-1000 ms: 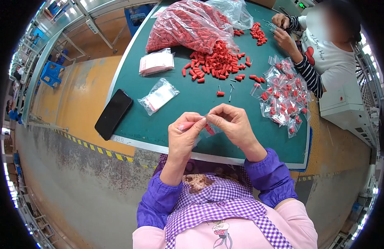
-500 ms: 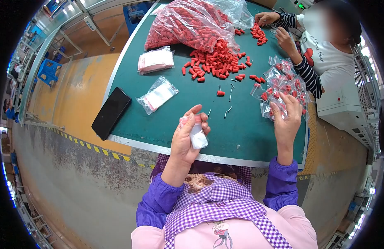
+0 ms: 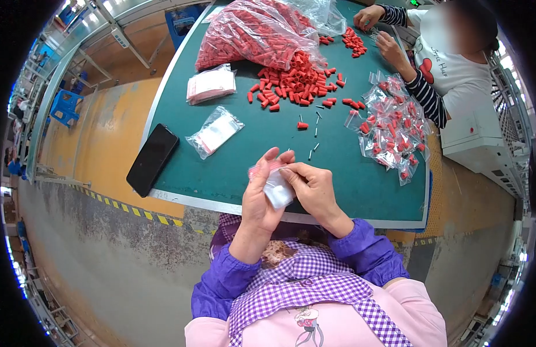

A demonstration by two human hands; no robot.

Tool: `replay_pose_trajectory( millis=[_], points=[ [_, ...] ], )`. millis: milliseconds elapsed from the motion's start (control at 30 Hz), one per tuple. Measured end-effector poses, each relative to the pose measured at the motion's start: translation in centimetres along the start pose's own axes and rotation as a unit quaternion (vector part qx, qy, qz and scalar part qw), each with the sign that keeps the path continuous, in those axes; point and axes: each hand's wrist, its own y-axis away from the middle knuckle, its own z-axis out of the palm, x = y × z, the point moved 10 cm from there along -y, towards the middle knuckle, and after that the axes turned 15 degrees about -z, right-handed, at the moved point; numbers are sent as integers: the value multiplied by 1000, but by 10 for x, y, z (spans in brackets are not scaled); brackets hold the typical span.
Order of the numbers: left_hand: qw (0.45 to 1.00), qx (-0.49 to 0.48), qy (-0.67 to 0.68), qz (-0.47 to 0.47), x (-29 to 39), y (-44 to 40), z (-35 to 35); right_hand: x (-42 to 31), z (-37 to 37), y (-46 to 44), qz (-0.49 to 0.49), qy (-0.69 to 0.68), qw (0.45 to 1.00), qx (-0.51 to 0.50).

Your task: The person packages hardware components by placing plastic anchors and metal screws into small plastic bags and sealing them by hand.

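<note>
Small clear zip bags [image 3: 277, 193] with a red top strip lie in my left hand [image 3: 260, 202], its thumb closed over them near the table's front edge. My right hand [image 3: 314, 189] has its thumb and index finger pinched at the upper right edge of these bags. Beyond both hands, a single red plastic cap [image 3: 302, 125] and several small metal screws [image 3: 316, 132] lie loose on the green table [image 3: 221, 179]. To the right is a pile of filled zip bags [image 3: 393, 124] with red caps inside.
A large bag of red caps [image 3: 245, 37] spills into a heap [image 3: 297, 81] at the back. Stacked empty bags [image 3: 211, 85], another bag packet [image 3: 216, 133] and a black phone [image 3: 153, 160] lie left. A co-worker's hands [image 3: 389, 49] handle small parts at the far right.
My right hand has moved left from the filled-bag pile to the bags in my left hand and now pinches their edge. One more filled bag lies at the pile's near side.
</note>
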Motion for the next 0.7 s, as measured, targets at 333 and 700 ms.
replay_pose_trajectory(
  millis=[333, 700],
  points=[
    [986, 108, -124, -21, -1, 20, -15, -16, -6, 11, 20, -62, 995, -70],
    [974, 164, -157, 6, 11, 29, -27, -18, -58, -39, -268, 359, 881, -152]
  ],
)
